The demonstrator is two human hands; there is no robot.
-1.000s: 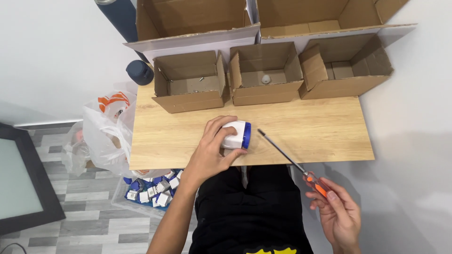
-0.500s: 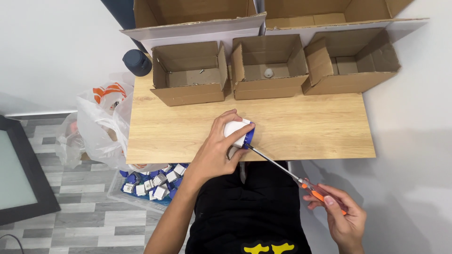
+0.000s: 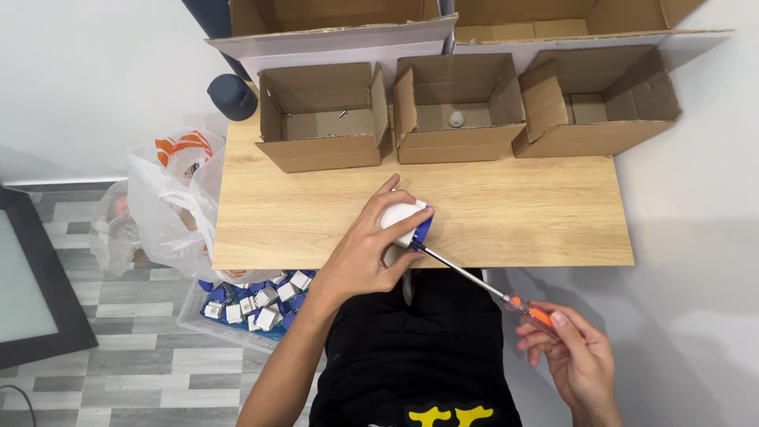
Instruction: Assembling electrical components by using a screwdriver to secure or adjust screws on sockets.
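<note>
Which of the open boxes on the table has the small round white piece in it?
Along the far edge of the wooden table stand three small open cardboard boxes. Take the middle box. Only it holds a single round white piece; the left box holds a few screws.

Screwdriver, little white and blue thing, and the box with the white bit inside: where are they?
screwdriver (image 3: 462,271), head view, middle of its metal shaft.
white and blue thing (image 3: 405,215), head view, its white top, under the left hand.
middle cardboard box (image 3: 451,146), head view, its front wall.
</note>
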